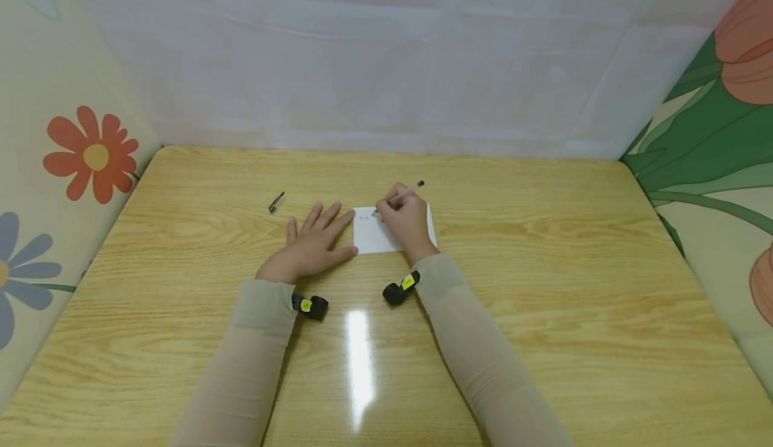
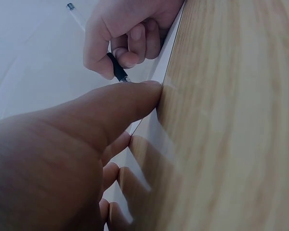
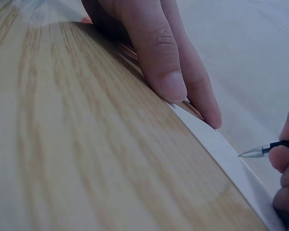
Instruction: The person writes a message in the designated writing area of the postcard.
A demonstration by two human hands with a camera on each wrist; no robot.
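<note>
Head view: right hand [image 1: 406, 222] pinches a pen [image 1: 403, 195], tip on the white card [image 1: 368, 235]. Left hand [image 1: 311, 245] lies flat, fingers straight, at the card's edge; if that hold slackens, the card may skid on the glossy wooden table [image 1: 543, 266]. A pen cap [image 1: 276, 202] lies nearby. White and floral walls around.

Left wrist view: thumb [image 2: 130, 98] touches the card edge.

Right wrist view: pen tip [image 3: 253, 153] is just above the card.

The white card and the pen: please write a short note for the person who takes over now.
Left hand: flat on the table, fingertips at the left edge of the white card.
Right hand: grips the pen, tip on the card's upper part.
Pen cap: lies apart, left of the hands.
Done: a few small marks near the card's top.
Left: the rest of the card seems blank.
</note>
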